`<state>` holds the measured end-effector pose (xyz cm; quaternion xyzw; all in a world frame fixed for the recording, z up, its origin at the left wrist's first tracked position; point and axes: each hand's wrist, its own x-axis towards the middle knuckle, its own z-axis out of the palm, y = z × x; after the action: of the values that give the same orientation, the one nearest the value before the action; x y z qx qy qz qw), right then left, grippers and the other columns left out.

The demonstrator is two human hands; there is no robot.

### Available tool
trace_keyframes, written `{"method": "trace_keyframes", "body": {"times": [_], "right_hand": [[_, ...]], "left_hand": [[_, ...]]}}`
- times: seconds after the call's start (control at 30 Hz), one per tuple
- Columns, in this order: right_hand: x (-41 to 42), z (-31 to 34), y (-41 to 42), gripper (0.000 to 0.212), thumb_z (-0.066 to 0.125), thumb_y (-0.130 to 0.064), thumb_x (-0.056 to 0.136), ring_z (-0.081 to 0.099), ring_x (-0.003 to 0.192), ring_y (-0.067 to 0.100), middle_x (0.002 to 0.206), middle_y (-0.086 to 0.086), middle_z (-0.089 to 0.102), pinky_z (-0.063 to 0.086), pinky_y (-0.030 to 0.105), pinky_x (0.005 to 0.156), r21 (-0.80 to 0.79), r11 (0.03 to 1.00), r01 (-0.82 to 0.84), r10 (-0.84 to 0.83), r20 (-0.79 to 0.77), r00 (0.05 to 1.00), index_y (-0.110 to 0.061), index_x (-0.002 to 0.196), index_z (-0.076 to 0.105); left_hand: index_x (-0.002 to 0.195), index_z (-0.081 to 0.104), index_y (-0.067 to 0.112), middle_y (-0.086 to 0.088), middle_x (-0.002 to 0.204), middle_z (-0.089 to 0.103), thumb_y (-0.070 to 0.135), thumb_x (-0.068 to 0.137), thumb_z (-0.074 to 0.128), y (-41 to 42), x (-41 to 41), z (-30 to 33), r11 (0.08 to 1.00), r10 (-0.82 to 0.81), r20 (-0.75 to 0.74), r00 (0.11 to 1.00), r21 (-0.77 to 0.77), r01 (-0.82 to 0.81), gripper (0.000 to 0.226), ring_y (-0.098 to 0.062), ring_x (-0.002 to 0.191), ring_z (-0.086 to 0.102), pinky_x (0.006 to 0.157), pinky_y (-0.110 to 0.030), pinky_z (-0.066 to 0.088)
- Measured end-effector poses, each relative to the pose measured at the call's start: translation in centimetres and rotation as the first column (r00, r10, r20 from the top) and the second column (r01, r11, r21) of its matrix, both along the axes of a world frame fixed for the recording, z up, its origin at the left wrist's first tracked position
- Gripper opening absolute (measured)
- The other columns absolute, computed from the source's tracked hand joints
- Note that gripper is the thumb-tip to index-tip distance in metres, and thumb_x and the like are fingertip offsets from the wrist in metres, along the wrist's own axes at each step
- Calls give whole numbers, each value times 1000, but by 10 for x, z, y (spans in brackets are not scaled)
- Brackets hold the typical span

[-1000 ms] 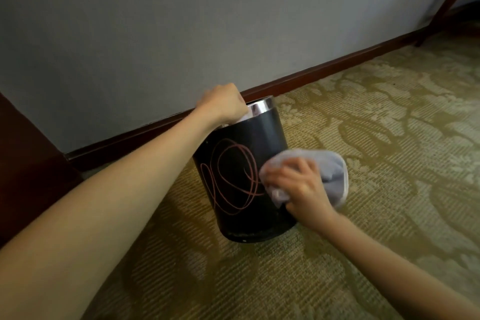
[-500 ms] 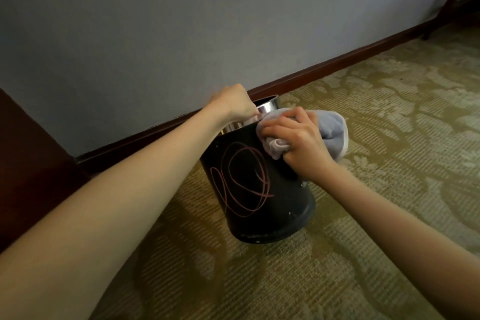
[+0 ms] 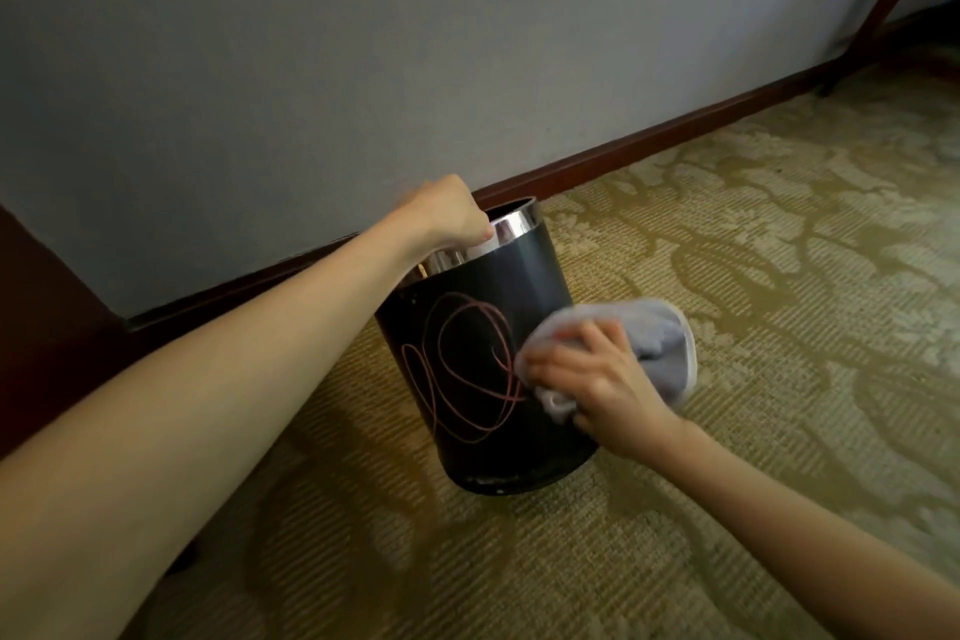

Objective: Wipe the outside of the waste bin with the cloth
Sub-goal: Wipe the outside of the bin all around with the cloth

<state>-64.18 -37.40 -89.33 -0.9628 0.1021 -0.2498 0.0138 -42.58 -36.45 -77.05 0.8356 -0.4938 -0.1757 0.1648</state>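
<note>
on patterned olive carpet (image 3: 727, 431) near a grey wall (image 3: 363, 42) and dark skirting board (image 3: 649, 146), the left hand (image 3: 452, 216) grips the black waste bin (image 3: 467, 379) rim while the right hand (image 3: 602, 385) clutches the grey cloth (image 3: 654, 343) against its right side.

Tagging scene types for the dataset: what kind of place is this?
Probably a hotel or guest room, though not certain: patterned wall-to-wall carpet, dark wood skirting board along a plain wall, and a small black waste bin with a chrome rim.

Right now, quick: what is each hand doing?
Left hand: closed, gripping the waste bin by its metal rim.
Right hand: closed on the cloth, pressing it to the bin's side.
</note>
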Motion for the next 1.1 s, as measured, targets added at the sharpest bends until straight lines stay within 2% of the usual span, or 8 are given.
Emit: {"method": "trace_keyframes", "body": {"times": [0.13, 0.27, 0.5, 0.6, 0.7, 0.87, 0.97, 1.1], "right_hand": [[35, 40, -24, 29, 72, -6, 72, 47, 103, 25, 110, -5, 69, 31, 40, 81, -52, 994, 95, -87, 133, 987, -16, 99, 73], [36, 25, -11, 33, 77, -5, 71, 48, 100, 25, 111, -5, 69, 31, 40, 81, -5, 981, 194, -187, 243, 952, -16, 102, 73], [-37, -56, 38, 28, 55, -17, 82, 46, 99, 23, 119, -8, 65, 30, 38, 81, -85, 996, 10, -21, -128, 992, -19, 105, 71], [-26, -40, 31, 27, 60, -14, 77, 53, 97, 26, 114, -8, 66, 32, 39, 79, -21, 999, 43, -45, -104, 994, -20, 101, 71], [7, -1, 11, 25, 63, -12, 75, 50, 102, 25, 112, -7, 68, 32, 39, 80, 24, 994, 102, -103, 41, 994, -18, 97, 72], [45, 42, -16, 34, 59, -8, 74, 54, 99, 30, 109, 7, 68, 35, 39, 82, 66, 984, 167, -176, 193, 965, -5, 107, 69], [37, 24, -2, 37, 64, -1, 71, 57, 99, 35, 111, 13, 67, 42, 43, 76, 53, 984, 169, -175, 142, 974, 0, 108, 67], [-5, -25, 35, 36, 55, -3, 78, 58, 99, 35, 113, 14, 65, 47, 44, 72, -38, 999, 14, -17, -67, 998, 1, 113, 65]], "left_hand": [[109, 61, -5, -26, 117, 59, 24, 81, 61, -1, -8, 2, 1000, -6, -25, 1000, -1, 6, 40, -38, 107, 58, 85, -43, 49], [112, 50, -14, -29, 123, 50, 20, 81, 60, 0, -9, 5, 1000, -6, -39, 999, 10, 6, 48, -42, 113, 49, 91, -49, 43], [118, 50, -11, -27, 126, 52, 19, 85, 56, -5, -6, 6, 1000, 0, -74, 997, 8, 1, 45, -39, 116, 51, 94, -47, 42], [116, 53, -9, -24, 124, 56, 22, 86, 57, -9, -7, 3, 1000, -5, -70, 998, 4, 5, 44, -37, 112, 55, 91, -44, 46], [113, 54, -10, -25, 121, 57, 23, 84, 59, -9, -10, 4, 1000, -17, -55, 998, -1, 17, 44, -37, 110, 56, 89, -44, 47], [110, 57, -9, -25, 116, 59, 23, 85, 58, -8, -9, 6, 1000, -22, -35, 999, 11, 22, 41, -36, 108, 57, 79, -41, 49], [112, 58, -9, -32, 112, 58, 21, 88, 57, -7, -3, 6, 1000, -16, -118, 993, 13, 18, 39, -39, 107, 57, 73, -34, 48], [112, 50, -18, -35, 121, 51, 17, 86, 58, -3, 1, 7, 1000, -3, -153, 988, -5, 3, 44, -44, 113, 50, 61, -41, 39]]}}
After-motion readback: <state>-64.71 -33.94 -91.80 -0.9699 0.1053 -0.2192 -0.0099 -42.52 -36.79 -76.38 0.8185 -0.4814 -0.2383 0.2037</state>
